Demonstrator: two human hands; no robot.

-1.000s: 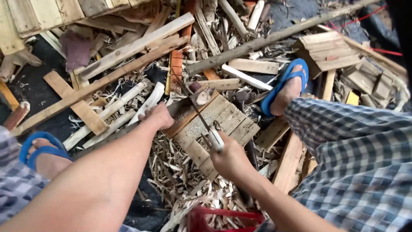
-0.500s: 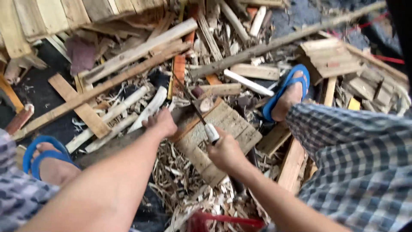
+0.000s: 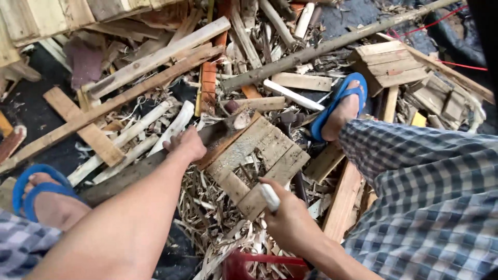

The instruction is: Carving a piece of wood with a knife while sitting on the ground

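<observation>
1. Head view looks down on ground littered with scrap boards, slats and shavings; a long pole (image 3: 332,46) runs across the far side of the heap.
2. A small slatted pallet piece (image 3: 254,161) lies at the middle of the heap, with a dark log (image 3: 140,171) just beside its left edge.
3. Left hand (image 3: 185,145) rests flat on the log's top end, grip released, fingers spread.
4. Right hand (image 3: 288,220) has its grip clenched around a white-handled knife (image 3: 270,197), whose tip reaches over the near edge of the pallet piece.
5. Blue sandals (image 3: 340,103) sit on both feet, either side of the heap.
</observation>
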